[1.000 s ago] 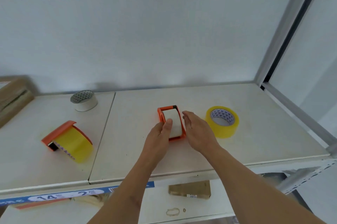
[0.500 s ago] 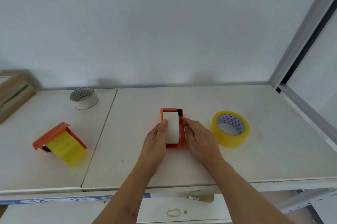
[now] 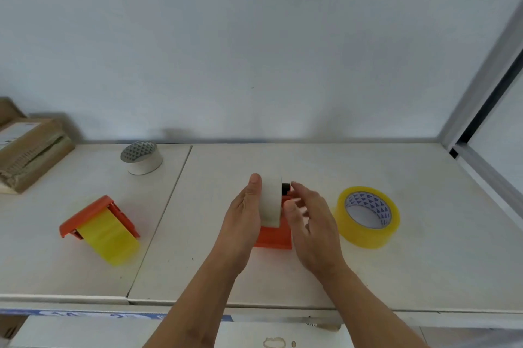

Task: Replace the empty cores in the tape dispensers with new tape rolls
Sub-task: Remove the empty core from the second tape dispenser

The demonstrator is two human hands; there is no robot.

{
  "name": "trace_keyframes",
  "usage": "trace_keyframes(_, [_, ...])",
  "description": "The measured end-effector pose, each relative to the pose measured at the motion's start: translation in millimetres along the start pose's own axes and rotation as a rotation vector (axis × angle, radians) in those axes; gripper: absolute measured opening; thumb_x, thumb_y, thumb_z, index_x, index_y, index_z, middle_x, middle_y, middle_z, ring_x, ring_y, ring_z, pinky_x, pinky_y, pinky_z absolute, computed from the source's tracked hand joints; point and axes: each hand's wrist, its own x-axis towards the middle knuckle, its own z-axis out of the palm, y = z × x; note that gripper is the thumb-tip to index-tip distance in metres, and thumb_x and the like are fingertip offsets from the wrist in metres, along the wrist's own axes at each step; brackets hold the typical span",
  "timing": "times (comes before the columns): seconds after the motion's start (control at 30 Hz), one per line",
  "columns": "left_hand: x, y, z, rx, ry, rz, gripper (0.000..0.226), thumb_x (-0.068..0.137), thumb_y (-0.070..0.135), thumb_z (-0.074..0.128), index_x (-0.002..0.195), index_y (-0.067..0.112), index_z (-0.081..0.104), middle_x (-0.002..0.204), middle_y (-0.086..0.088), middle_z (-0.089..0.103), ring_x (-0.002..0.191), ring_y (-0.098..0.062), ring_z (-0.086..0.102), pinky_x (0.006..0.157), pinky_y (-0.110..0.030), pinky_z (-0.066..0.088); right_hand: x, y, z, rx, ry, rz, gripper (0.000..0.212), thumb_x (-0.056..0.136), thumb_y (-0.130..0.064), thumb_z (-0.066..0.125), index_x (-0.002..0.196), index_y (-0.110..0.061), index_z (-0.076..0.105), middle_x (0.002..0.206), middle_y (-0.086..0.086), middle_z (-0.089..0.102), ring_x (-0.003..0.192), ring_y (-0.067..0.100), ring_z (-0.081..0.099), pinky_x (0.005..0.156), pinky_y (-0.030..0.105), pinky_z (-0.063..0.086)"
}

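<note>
Orange dispenser (image 3: 274, 237) sits mid-shelf, the yellow tape roll (image 3: 367, 217) just right of it. The left hand (image 3: 245, 217) grips its white core (image 3: 271, 202); the right hand (image 3: 310, 218) hovers beside it, fingers spread.

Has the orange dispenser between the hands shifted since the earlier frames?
Yes. The orange dispenser has tipped up: its far end with the white core is raised by the left hand, while the yellow tape roll beside it lies as before.
</note>
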Motion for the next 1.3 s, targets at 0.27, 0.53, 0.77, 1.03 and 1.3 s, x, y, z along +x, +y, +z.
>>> trace_keyframes(0.27, [-1.3, 2.3, 1.2, -0.010, -0.014, 0.003, 0.043, 0.096, 0.060, 0.031, 0.096, 0.038, 0.067, 0.097, 0.006, 0.074, 0.094, -0.011, 0.070, 0.083, -0.027, 0.056, 18.6, -13.6, 2.7, 0.210, -0.317, 0.122, 0.088, 0.077, -0.066, 0.064, 0.150, -0.040, 0.024, 0.135, -0.019, 0.051, 0.117, -0.007, 0.051, 0.096, 0.018, 0.047])
trace_keyframes(0.53, [-2.4, 7.1, 1.8, -0.028, -0.003, -0.058, 0.045, 0.093, 0.065, 0.024, 0.089, 0.038, 0.061, 0.093, 0.006, 0.070, 0.088, -0.007, 0.066, 0.068, -0.021, 0.047, 29.2, -3.8, -3.2, 0.417, -0.173, 0.226, 0.064, 0.071, -0.055, 0.063, 0.133, -0.050, 0.047, 0.130, -0.011, 0.056, 0.112, 0.009, 0.060, 0.097, 0.042, 0.053])
trace_keyframes(0.77, [-0.3, 11.1, 2.3, 0.026, 0.055, -0.098, 0.062, 0.093, 0.066, 0.019, 0.069, 0.034, 0.065, 0.075, 0.006, 0.072, 0.081, -0.008, 0.061, 0.075, -0.027, 0.038, 73.6, -14.9, -14.6, 0.245, -0.120, 0.265, 0.069, 0.072, -0.057, 0.057, 0.138, -0.038, 0.049, 0.128, -0.009, 0.055, 0.112, 0.007, 0.055, 0.100, 0.035, 0.046])
trace_keyframes(1.03, [2.7, 2.2, 3.7, 0.060, 0.069, -0.091, 0.079, 0.083, 0.073, 0.013, 0.075, 0.021, 0.071, 0.081, -0.004, 0.076, 0.086, -0.015, 0.066, 0.066, -0.020, 0.033, 124.0, 4.4, -4.5, -0.278, -0.142, 0.279, 0.080, 0.081, -0.054, 0.064, 0.148, -0.020, 0.033, 0.147, 0.008, 0.041, 0.132, 0.031, 0.038, 0.103, 0.043, 0.037])
trace_keyframes(1.3, [6.2, 4.2, 3.5, 0.076, 0.086, -0.122, 0.079, 0.077, 0.076, 0.013, 0.079, 0.021, 0.069, 0.087, -0.006, 0.075, 0.087, -0.015, 0.064, 0.076, -0.029, 0.036, 147.3, 18.4, 14.1, -0.657, -0.236, 0.252, 0.072, 0.080, -0.056, 0.066, 0.139, -0.022, 0.043, 0.146, 0.010, 0.040, 0.133, 0.033, 0.034, 0.106, 0.044, 0.031])
